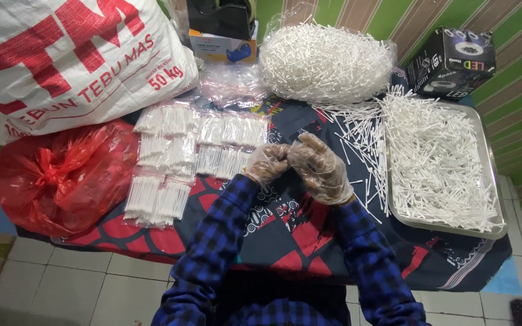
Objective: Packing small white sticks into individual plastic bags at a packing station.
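Note:
My left hand (pixel 267 162) and my right hand (pixel 320 169), both in thin clear plastic gloves, meet over the middle of a dark patterned cloth (pixel 285 223). Their fingers are curled and touching each other; whether they hold anything small between them I cannot tell. Just left of them lie several small clear packets of white sticks (pixel 179 154) in rows. To the right, loose white sticks (pixel 357 142) are scattered on the cloth beside a metal tray (pixel 493 181) heaped with the same sticks.
A large clear bag of white sticks (pixel 324 60) sits at the back centre. A white printed sack (pixel 74 60) and a red plastic bag (pixel 55 175) fill the left. A black box (pixel 451 63) stands back right, a tape dispenser box (pixel 225 45) behind.

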